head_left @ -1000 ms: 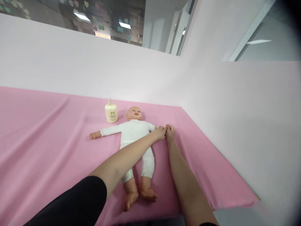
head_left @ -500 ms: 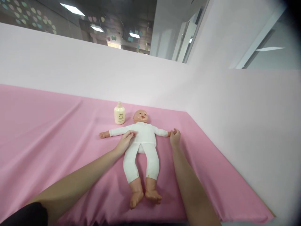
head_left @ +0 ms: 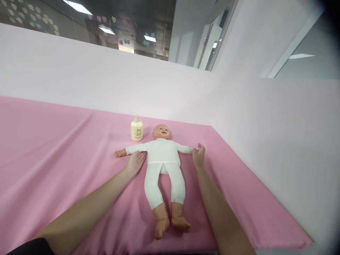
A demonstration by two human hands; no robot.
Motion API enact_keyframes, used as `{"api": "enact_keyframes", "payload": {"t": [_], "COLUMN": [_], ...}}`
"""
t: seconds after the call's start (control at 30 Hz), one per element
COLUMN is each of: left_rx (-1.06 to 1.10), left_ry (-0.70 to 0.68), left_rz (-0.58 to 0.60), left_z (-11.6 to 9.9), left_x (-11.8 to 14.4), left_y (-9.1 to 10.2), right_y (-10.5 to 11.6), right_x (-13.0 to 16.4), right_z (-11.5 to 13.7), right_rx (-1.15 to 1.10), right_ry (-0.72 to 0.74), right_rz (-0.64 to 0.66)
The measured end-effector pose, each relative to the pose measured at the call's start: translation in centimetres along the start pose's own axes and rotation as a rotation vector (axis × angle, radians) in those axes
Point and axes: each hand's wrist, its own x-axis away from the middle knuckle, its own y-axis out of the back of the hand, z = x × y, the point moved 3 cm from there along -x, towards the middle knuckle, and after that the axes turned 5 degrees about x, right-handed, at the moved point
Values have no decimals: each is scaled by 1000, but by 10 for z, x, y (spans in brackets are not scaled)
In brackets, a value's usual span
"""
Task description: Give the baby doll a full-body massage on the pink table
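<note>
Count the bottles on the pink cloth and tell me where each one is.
1. A cream bottle stands upright on the pink cloth, beside the doll's head, near the back wall. No other shows; none seems hidden.

There is one view only, from a camera on the person's head, looking forward and down across the pink cloth-covered table (head_left: 53, 148) toward the pale pink partition wall (head_left: 106, 81). It sits close, both forearms entering from the bottom edge. The right margin darkens, probably the lens rim.
</note>
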Motion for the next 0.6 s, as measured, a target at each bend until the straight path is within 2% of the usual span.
{"api": "enact_keyframes", "payload": {"t": [0.2, 0.33, 0.43, 0.53, 0.6], "left_rx": [130, 166, 167, 139, 94], "left_ry": [-115, -189, -223, -245, -268], "left_rz": [-93, -56, 2, 45, 89], "left_z": [-24, -41, -43, -39, -36], "left_x": [-11, -23, -28, -29, -28], "left_y": [8, 16, 18, 17, 15], "right_y": [-2, 5, 3, -14, -34], "right_x": [11, 15, 19, 31, 49], "right_z": [12, 31, 61, 106, 143], "right_rx": [-17, -22, -57, -152, -142], "right_ry": [148, 238, 295, 375, 523], "right_rz": [30, 49, 59, 245, 501]}}
